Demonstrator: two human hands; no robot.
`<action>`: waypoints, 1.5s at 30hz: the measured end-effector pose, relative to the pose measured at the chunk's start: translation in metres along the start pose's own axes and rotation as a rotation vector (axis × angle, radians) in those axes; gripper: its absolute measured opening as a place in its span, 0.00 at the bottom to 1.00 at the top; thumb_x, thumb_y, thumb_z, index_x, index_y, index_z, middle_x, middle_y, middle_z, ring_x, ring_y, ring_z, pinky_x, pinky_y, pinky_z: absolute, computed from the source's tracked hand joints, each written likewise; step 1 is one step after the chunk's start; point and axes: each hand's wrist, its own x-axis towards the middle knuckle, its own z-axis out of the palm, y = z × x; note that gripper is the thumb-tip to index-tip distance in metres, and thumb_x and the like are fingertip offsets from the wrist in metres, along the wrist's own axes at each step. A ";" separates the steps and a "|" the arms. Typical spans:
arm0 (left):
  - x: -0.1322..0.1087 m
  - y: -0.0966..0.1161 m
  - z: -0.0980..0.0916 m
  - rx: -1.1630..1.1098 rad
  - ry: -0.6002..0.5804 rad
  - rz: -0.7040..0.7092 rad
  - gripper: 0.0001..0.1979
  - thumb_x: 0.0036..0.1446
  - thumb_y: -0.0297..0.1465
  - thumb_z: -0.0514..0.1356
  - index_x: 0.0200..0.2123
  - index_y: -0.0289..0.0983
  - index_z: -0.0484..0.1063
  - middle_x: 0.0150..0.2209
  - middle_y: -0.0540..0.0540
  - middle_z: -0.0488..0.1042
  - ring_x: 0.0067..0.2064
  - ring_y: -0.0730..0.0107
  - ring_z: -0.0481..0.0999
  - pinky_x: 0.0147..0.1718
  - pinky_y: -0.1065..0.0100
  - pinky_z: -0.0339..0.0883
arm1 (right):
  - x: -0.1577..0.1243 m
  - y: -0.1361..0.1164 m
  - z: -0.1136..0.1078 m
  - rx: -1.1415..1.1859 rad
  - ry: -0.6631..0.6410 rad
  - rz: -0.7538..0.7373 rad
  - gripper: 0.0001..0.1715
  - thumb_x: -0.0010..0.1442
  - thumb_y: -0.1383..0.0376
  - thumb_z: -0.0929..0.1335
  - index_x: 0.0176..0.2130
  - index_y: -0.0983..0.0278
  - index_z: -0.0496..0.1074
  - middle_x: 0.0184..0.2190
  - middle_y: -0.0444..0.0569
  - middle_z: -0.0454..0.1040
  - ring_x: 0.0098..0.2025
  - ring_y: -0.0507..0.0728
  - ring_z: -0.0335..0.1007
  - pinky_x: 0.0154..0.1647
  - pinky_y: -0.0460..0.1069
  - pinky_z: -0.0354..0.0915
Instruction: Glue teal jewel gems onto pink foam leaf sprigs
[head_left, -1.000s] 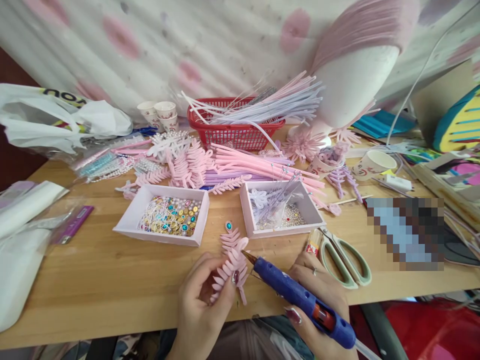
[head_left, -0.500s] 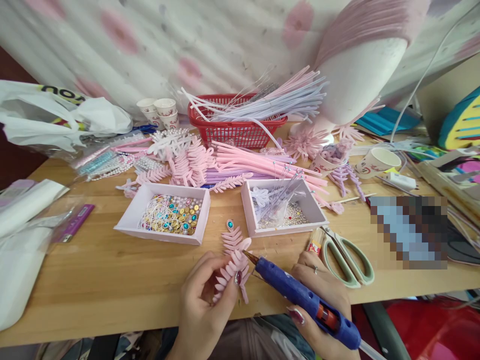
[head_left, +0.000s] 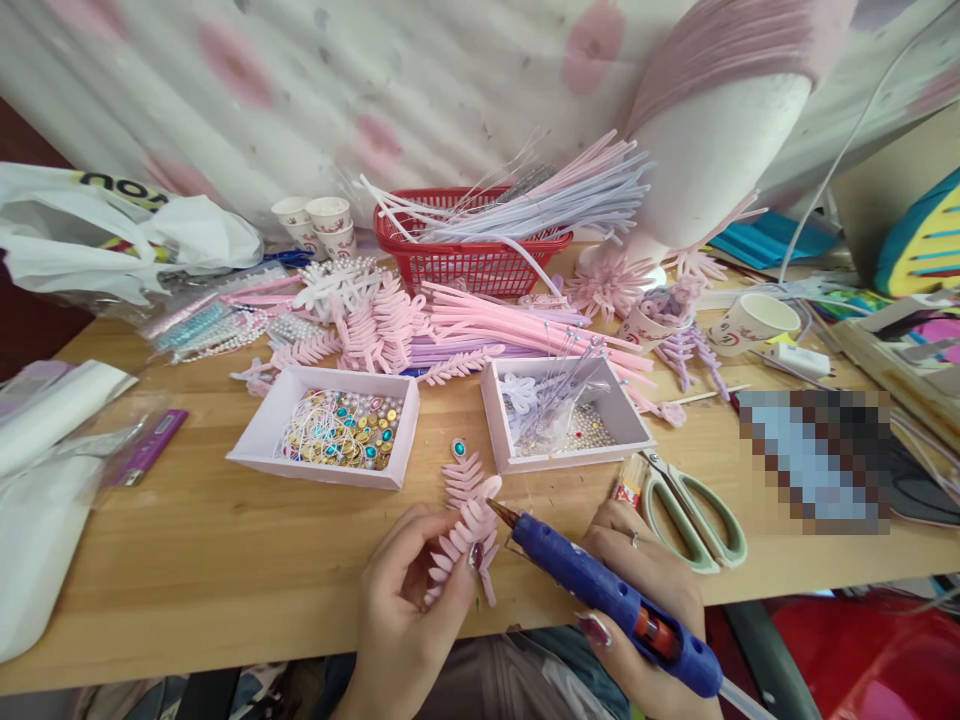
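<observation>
Head camera: the left hand (head_left: 409,600) is closed in a pinch, thumb over curled fingers, with a pink leafy piece (head_left: 471,522) held between them just above the surface (head_left: 247,570). The right hand (head_left: 645,590) is wrapped round a blue glue gun (head_left: 589,570), whose nozzle points towards ten o'clock and ends right by the upper part of the leafy piece; from this angle it is hard to say whether the tip actually touches it.

Close to the leafy piece, at twelve o'clock from it, a teal gem (head_left: 459,449) in a beaded setting lies on the surface. At eleven o'clock from the left hand stands a white box (head_left: 251,455) of gold, teal and pearly beads with a tangle of white thread. At one o'clock from the same hand is a second box (head_left: 577,460), holding pale loops, pins and small beads. Scissors (head_left: 697,515) with green-edged handles lie at one o'clock from the right hand, close to it.

Farther out, at twelve o'clock from the left hand, pink fuzzy stems (head_left: 517,325) are heaped before a red basket (head_left: 472,270) filled with more stems. A purple box (head_left: 154,445) lies at ten o'clock from the left hand, and a paper cup (head_left: 754,325) leans at one o'clock from the right.
</observation>
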 end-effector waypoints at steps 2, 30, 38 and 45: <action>0.000 -0.002 -0.001 -0.011 0.009 0.001 0.08 0.53 0.34 0.71 0.35 0.37 0.82 0.33 0.48 0.77 0.31 0.69 0.77 0.30 0.74 0.72 | 0.000 0.000 0.000 0.000 -0.012 0.002 0.28 0.73 0.46 0.63 0.29 0.61 0.66 0.21 0.41 0.61 0.25 0.53 0.59 0.26 0.50 0.54; -0.002 0.000 0.000 -0.031 -0.015 -0.066 0.09 0.52 0.35 0.71 0.34 0.37 0.80 0.29 0.51 0.76 0.29 0.72 0.74 0.28 0.75 0.69 | 0.003 -0.001 0.001 -0.016 0.009 -0.019 0.28 0.74 0.44 0.61 0.31 0.60 0.64 0.21 0.42 0.62 0.26 0.54 0.58 0.26 0.51 0.54; -0.002 -0.004 -0.002 0.001 -0.021 -0.067 0.12 0.52 0.38 0.71 0.35 0.37 0.79 0.30 0.49 0.77 0.30 0.68 0.77 0.29 0.73 0.71 | 0.002 0.000 0.002 -0.025 0.028 -0.024 0.29 0.74 0.44 0.61 0.29 0.60 0.64 0.21 0.42 0.61 0.24 0.54 0.57 0.26 0.52 0.52; -0.003 -0.005 -0.003 -0.003 -0.026 -0.075 0.13 0.52 0.39 0.72 0.35 0.36 0.80 0.30 0.49 0.77 0.29 0.70 0.76 0.29 0.73 0.72 | -0.002 0.003 0.002 -0.040 0.035 0.002 0.29 0.74 0.44 0.62 0.29 0.60 0.62 0.22 0.41 0.60 0.25 0.53 0.56 0.27 0.52 0.52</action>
